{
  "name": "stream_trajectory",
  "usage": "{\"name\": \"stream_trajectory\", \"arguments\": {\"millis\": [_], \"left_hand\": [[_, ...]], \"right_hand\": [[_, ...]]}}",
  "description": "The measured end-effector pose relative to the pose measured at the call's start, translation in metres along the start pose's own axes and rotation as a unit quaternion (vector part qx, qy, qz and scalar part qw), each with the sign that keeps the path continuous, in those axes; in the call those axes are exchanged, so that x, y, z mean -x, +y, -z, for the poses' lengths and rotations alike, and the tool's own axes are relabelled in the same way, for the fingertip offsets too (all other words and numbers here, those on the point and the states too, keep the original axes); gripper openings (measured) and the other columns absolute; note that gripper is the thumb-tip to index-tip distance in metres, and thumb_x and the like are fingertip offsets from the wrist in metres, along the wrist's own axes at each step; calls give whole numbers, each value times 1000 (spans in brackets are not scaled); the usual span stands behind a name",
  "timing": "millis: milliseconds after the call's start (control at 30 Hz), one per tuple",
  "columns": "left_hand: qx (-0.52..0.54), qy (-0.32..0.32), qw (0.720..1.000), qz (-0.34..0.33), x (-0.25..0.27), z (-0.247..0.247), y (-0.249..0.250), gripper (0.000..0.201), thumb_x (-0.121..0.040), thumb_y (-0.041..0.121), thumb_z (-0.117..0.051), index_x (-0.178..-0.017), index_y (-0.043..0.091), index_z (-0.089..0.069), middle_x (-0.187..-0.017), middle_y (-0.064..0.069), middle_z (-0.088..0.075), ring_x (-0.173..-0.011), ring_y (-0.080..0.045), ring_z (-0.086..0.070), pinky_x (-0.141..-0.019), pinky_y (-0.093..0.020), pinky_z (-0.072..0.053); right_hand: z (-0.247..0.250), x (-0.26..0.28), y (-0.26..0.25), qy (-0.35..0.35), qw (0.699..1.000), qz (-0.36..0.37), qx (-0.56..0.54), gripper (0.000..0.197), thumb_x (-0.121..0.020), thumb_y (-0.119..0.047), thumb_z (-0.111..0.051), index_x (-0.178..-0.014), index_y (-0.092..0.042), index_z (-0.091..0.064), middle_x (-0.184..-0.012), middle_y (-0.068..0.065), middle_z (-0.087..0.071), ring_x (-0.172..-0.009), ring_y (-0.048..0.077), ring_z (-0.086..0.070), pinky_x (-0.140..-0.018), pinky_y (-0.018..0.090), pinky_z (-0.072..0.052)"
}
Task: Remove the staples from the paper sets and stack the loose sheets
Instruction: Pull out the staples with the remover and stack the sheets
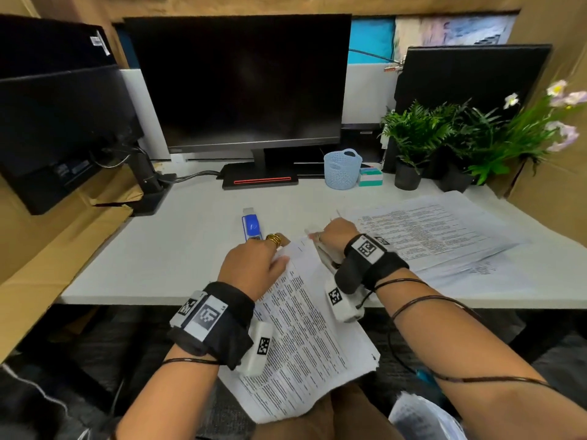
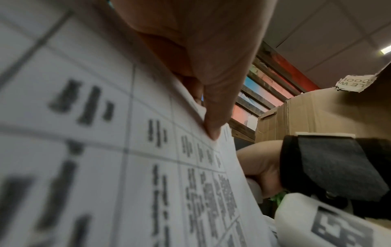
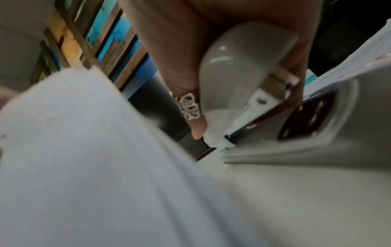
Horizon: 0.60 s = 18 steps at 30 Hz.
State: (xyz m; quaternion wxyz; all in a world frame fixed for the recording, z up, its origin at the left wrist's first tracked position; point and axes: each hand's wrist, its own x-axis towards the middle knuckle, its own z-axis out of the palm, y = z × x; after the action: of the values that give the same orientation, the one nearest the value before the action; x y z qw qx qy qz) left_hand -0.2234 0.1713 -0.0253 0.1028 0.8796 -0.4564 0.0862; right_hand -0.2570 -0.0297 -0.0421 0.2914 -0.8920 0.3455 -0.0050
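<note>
The stapled set of white printed sheets (image 1: 301, 331) lies slanted across the near edge of the white desk (image 1: 178, 255), its lower half hanging off the desk toward the person's lap. The left hand (image 1: 254, 265) holds the set's top corner: in the left wrist view the thumb and fingers (image 2: 213, 107) pinch the paper's edge between them. The right hand (image 1: 333, 238), just right of that corner, is wrapped round a pale grey plastic stapler-shaped tool with a metal tongue (image 3: 243, 93); its fingers curl over the tool's rounded back, and its tip sits close to the set's corner. Whether the tongue is already under a staple cannot be told, and the staple itself is not visible.

The likeliest trouble, as I judge it, is tearing. If the tongue is levered up while the left pinch is far from the staple, the corner may rip rather than release the staple's legs. A loosened staple could also spring off and vanish among the paper.

The overhang is a second risk. Once the sheets are free, nothing binds them, and those beyond the desk's edge could slide to the floor if the left hand lets go.

The loose printed sheets already spread out (image 1: 428, 236) lie to the right of the set, fanned rather than squared, so adding more could push them askew. A blue and white stapler (image 1: 251, 225) rests just beyond the set's corner.
</note>
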Motion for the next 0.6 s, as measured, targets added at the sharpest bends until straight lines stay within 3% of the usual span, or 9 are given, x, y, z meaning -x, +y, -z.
{"name": "stream_trajectory", "arguments": {"millis": [100,133,200,233,267,333,400,467,600], "left_hand": [[24,2,1000,-3,1,-4,-5,34,-94,45,-45,-118,24,-54,-100,-2,-65,-93,-21,-59,-68,-28,-40],[43,6,999,-5,2,-5,-6,32,-93,44,-46,-119,27,-53,-102,-1,-65,-94,-20,-59,-68,-27,-40],[74,18,997,-6,4,-5,-9,30,-94,41,-47,-122,30,-51,-105,-1,-65,-95,-20,-59,-68,-25,-38],[86,28,996,-5,4,-5,-10,30,-94,40,-47,-122,30,-52,-106,-1,-65,-96,-20,-59,-69,-25,-38],[101,42,994,-3,4,-5,-12,30,-94,39,-48,-122,29,-53,-106,-2,-66,-96,-20,-59,-70,-26,-39],[138,74,988,-11,3,-6,-15,25,-93,35,-52,-116,28,-58,-102,-2,-67,-92,-21,-59,-68,-26,-37],[179,108,977,-42,2,-7,-15,16,-91,32,-56,-106,27,-62,-94,2,-68,-86,-19,-61,-66,-26,-38],[233,136,959,-82,2,-5,-13,12,-88,34,-57,-95,29,-65,-88,8,-69,-82,-14,-63,-69,-28,-46],[342,204,902,-165,4,-4,-6,12,-83,25,-60,-88,23,-71,-87,8,-70,-80,-7,-66,-74,-28,-54]], "right_hand": [[-4,0,-7,8,996,7,85,56,-86,-52,-56,-102,1,-63,-102,15,-63,-94,28,-58,-56,24,-35],[-3,2,-8,19,995,17,96,57,-86,-54,-56,-104,0,-63,-99,14,-62,-92,26,-57,-55,24,-37],[1,14,-7,85,994,61,26,56,-86,-54,-56,-115,-6,-63,-111,11,-62,-106,24,-55,-80,28,-45],[5,25,-5,113,987,105,-45,50,-87,-51,-57,-114,-10,-64,-115,6,-63,-111,21,-54,-90,29,-42],[9,39,-6,108,974,155,-122,39,-87,-45,-60,-109,-13,-65,-111,1,-64,-108,15,-55,-92,28,-41],[13,68,-7,6,944,232,-233,18,-83,-25,-70,-98,-18,-64,-96,-5,-65,-90,8,-59,-85,24,-48],[6,84,2,-21,922,284,-261,25,-77,-3,-74,-88,-22,-63,-88,-5,-65,-80,5,-61,-78,22,-52],[-3,91,12,60,901,303,-304,34,-74,9,-71,-82,-24,-65,-83,-7,-67,-76,1,-63,-74,17,-52],[-9,105,25,205,824,388,-360,16,-69,7,-75,-76,-7,-73,-83,1,-71,-81,8,-69,-76,16,-52]]}}
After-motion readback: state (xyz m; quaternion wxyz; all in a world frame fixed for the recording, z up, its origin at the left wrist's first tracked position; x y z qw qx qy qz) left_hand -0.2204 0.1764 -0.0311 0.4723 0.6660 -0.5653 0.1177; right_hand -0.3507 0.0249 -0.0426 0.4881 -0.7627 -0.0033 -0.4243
